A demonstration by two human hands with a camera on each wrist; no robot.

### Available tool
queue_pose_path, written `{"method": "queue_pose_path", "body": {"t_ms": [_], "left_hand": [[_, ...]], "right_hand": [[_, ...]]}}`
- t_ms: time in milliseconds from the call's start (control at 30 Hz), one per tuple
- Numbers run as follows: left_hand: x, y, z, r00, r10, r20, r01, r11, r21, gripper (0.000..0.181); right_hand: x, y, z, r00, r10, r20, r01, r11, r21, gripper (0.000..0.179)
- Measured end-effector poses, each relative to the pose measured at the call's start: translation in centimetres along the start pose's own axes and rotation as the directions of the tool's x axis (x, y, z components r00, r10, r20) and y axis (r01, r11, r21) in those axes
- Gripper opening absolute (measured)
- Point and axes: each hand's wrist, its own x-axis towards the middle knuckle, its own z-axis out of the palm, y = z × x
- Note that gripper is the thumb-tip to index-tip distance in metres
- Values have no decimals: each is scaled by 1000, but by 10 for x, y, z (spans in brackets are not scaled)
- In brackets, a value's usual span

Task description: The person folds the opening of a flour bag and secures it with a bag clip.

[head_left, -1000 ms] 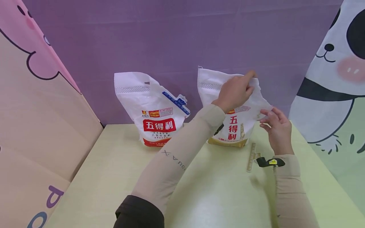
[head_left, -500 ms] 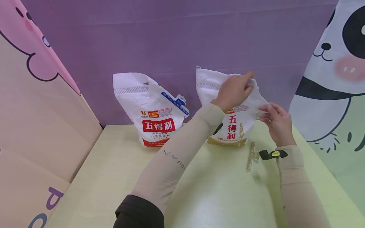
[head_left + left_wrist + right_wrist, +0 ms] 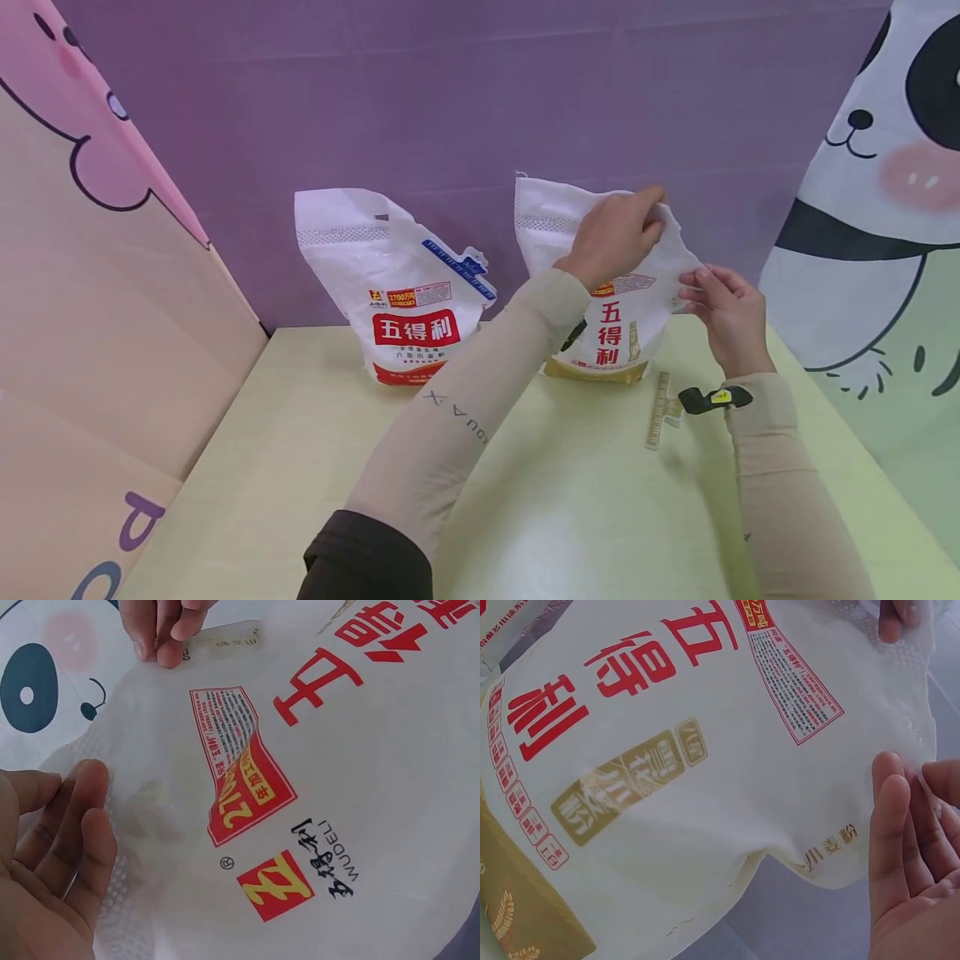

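A white flour bag with red lettering and a gold base [image 3: 611,333] stands upright at the back of the table, right of centre. My left hand [image 3: 615,237] pinches its top edge; in the left wrist view that hand [image 3: 56,855] has thumb and fingers at the rim. With the right hand [image 3: 726,317] I pinch the bag's right upper corner, drawing it out to the side. The right wrist view shows thumb and fingers of this hand [image 3: 919,862] meeting at the bag's edge. A clear, gold-tinted strip with a side tab [image 3: 660,412] lies on the table below the right hand.
A second white flour bag [image 3: 416,287], red at its base, stands to the left with a blue clip-like strip [image 3: 459,271] across its right shoulder. Behind the pale table [image 3: 315,467] hangs a purple backdrop [image 3: 450,100]. Printed cloth panels flank both sides.
My right hand has moved slightly up, and the pinched bag corner has risen with it. The left hand keeps its hold on the top edge, nearly still.
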Motion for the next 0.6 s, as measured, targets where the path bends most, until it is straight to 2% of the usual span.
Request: {"method": "queue_pose_path", "body": {"t_ms": [300,600], "left_hand": [[3,-3,1,1000,-16,3,16,1000,-12,17],[4,-5,3,1000,-24,-1,24,999,-42,17]], "right_hand": [[0,0,6,997,8,-72,-5,999,44,15],[0,3,16,983,5,-184,29,983,180,15]]}}
